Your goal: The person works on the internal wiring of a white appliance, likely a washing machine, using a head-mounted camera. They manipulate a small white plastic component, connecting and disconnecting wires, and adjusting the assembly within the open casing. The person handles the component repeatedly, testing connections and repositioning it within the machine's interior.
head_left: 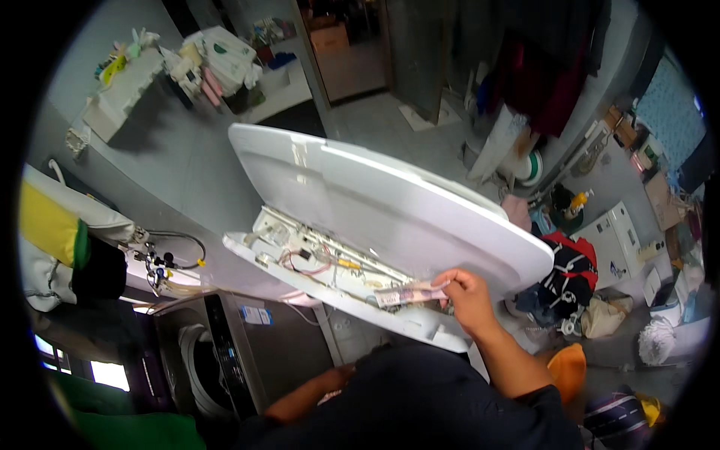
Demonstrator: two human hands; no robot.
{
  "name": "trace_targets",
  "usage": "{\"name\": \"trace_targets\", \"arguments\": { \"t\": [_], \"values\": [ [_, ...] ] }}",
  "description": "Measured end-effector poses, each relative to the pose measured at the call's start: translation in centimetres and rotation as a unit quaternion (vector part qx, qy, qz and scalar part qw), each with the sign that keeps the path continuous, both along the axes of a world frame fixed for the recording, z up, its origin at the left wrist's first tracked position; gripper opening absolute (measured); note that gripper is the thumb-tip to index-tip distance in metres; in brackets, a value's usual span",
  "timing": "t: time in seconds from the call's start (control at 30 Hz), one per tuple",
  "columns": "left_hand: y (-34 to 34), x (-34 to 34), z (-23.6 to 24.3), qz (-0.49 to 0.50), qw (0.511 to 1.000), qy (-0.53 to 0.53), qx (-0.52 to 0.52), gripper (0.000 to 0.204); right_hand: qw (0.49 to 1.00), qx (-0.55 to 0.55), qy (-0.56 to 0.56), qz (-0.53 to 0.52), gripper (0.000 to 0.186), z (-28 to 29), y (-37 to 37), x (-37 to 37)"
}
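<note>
A white lid [390, 202], resembling a toilet seat cover, stands raised above an opened white housing [405, 330] in the centre. Inside the housing are thin red and dark wires [306, 266] and a small yellow component [349, 264]. My right hand [461, 292] pinches a flat, pale pinkish printed strip [401, 296] at the housing's right end, just below the lid. My left hand [337, 379] is low beside my dark clothing, mostly hidden, so its fingers cannot be made out. What supports the housing is hidden.
A grey washing machine [277, 349] sits at lower left, below hoses and valves [169, 259]. A wall shelf [109, 109] and cluttered counter [281, 97] are upper left. A doorway [345, 79] lies behind. Piled bags and clothes [562, 277] and a white cabinet [611, 240] are right.
</note>
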State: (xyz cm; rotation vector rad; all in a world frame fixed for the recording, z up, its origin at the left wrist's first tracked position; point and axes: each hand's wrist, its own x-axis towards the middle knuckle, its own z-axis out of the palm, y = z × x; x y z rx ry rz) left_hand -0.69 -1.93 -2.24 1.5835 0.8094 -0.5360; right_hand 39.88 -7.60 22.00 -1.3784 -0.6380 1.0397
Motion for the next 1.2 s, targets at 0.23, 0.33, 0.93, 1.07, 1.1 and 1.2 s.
{"name": "trace_targets", "arguments": {
  "t": [0.23, 0.33, 0.93, 1.07, 1.1, 1.2],
  "values": [
    [-2.0, -1.4, 0.2, 0.307, 0.920, -0.005, -0.244, 0.048, 1.000, -0.017, 0.010, -0.020, 0.016, 0.6, -0.8, 0.1],
    [-2.5, 2.2, 4.3, 0.298, 0.938, 0.041, -0.170, 0.055, 0.998, -0.017, 0.042, -0.035, 0.016, 0.5, -0.9, 0.2],
    [-1.9, 3.2, 4.8, 0.406, 0.893, 0.017, 0.195, 0.022, 0.997, -0.020, 0.079, -0.005, 0.015, -0.8, -0.5, 0.5],
    [1.8, 9.8, 21.5, 0.421, 0.837, -0.255, 0.240, 0.025, 0.995, -0.026, 0.091, -0.004, 0.016, -0.6, -0.2, 0.2],
    [2.8, 11.1, 23.6, 0.372, 0.829, -0.294, 0.298, 0.031, 0.994, -0.028, 0.106, -0.009, 0.017, -0.4, 0.0, 0.1],
    [5.0, 15.6, 28.4, 0.244, 0.826, -0.330, 0.385, 0.046, 0.993, -0.037, 0.115, 0.016, 0.017, -0.2, 0.2, -0.6]
  ]
}}
